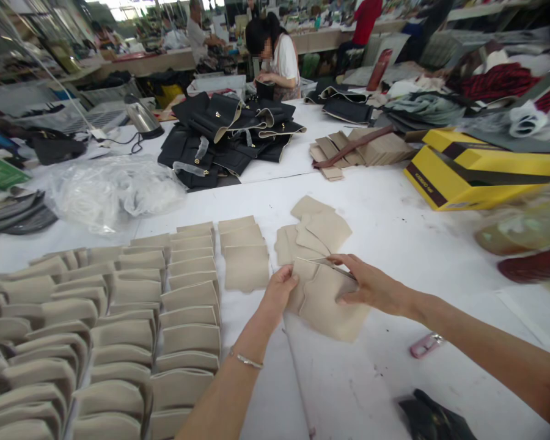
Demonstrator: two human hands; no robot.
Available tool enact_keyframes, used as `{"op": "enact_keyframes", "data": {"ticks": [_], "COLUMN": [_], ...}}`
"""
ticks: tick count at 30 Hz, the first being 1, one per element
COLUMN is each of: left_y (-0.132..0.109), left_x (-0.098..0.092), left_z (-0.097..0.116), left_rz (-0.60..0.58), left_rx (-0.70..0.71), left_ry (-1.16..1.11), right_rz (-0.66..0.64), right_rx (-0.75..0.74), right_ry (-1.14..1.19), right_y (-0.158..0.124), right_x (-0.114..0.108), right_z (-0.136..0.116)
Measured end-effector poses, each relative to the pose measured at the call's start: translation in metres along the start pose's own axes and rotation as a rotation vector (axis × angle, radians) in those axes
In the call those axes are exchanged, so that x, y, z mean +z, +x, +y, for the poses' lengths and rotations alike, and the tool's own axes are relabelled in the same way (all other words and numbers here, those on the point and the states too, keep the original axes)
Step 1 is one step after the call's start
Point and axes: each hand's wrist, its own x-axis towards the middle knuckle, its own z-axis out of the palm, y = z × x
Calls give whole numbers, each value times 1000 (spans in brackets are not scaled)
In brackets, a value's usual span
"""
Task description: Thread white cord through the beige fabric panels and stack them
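My left hand (pixel 280 288) pinches the left edge of a beige leather piece (pixel 301 282) between thumb and fingers. My right hand (pixel 371 286) is at the right, closed around a thin metal tool (pixel 343 271) whose kind I cannot make out. The tool lies across the top edge of the pieces. Beneath both hands, another beige piece (pixel 332 302) with a wavy edge lies on the white table (pixel 266 403). Just beyond them is a loose, overlapping pile of beige pieces (pixel 318 227).
Rows of folded beige pieces (pixel 190 336) fill the left side. Black bags (pixel 229 131) lie heaped at the back, near cardboard-coloured pieces (pixel 362 150). Yellow boxes (pixel 481 168) stand right. A pink object (pixel 425 346) and a black item (pixel 433 418) lie near my right arm. A person (pixel 275 58) sits opposite.
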Motion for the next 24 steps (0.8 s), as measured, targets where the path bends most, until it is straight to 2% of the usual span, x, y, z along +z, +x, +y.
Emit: {"op": "enact_keyframes", "data": {"ticks": [2, 4, 8, 10, 13, 15, 19, 22, 24], "left_y": [0, -1, -4, -6, -11, -15, -23, -29, -31], "left_x": [-4, -6, -8, -7, -2, 4, 19, 27, 28], "left_z": [-5, -9, -15, -18, -20, -20, -21, -27, -31], "left_rz": [66, 129, 208, 224, 228, 210, 185, 190, 224], "left_rx": [-10, -27, -67, -62, -47, -31, 28, 74, 102], "left_ry": [-34, -66, -110, -123, -135, -152, -211, -214, -142], "right_rz": [58, 57, -123, -129, 35, 163, 336, 409, 425], "right_rx": [86, 200, 369, 388, 323, 265, 245, 281, 299], "right_ry": [22, 100, 403, 588, 832, 918, 972, 955, 915], "right_y": [-7, -17, -44, -54, -56, -48, -23, -11, -12], "right_x": [2, 4, 4, 4, 11, 24, 68, 102, 117], "right_z": [10, 21, 32, 29, 19, 14, 14, 17, 20]}}
